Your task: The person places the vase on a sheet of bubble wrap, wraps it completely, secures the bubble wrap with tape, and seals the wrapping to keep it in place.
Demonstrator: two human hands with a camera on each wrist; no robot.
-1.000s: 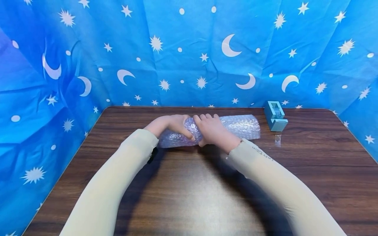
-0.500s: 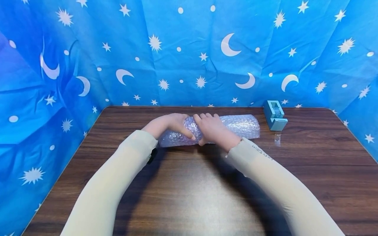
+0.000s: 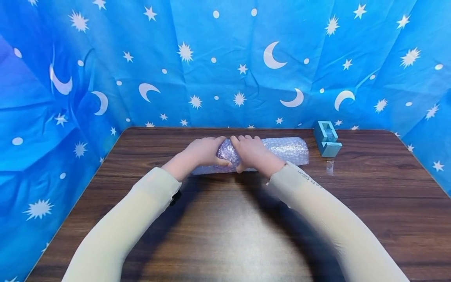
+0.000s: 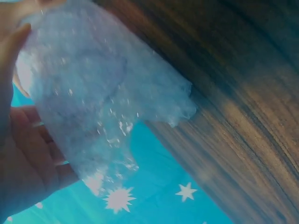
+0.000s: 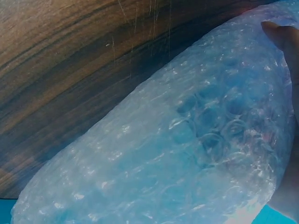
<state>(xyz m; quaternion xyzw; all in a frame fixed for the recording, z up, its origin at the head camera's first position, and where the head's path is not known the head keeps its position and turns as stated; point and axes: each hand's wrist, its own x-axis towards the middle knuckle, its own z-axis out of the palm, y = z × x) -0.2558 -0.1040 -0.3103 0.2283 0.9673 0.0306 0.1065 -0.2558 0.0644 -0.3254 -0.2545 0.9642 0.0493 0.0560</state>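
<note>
While both pale sleeves (image 3: 105,227) reach over the wooden table (image 3: 225,235), the left hand (image 3: 202,152) curls round the rolled bubble wrap (image 3: 287,150), thumb on the near side; the right hand (image 3: 255,152) grips it just beside, likewise. The roll runs crosswise towards the table's far edge, its ends reaching past each hand. Even pressure from both hands seems best, snug enough to hold the layers without popping bubbles; the floppy ends probably need guiding too. Farther right, a clear strip (image 3: 329,167) shows before the blue tape dispenser (image 3: 327,140).
</note>
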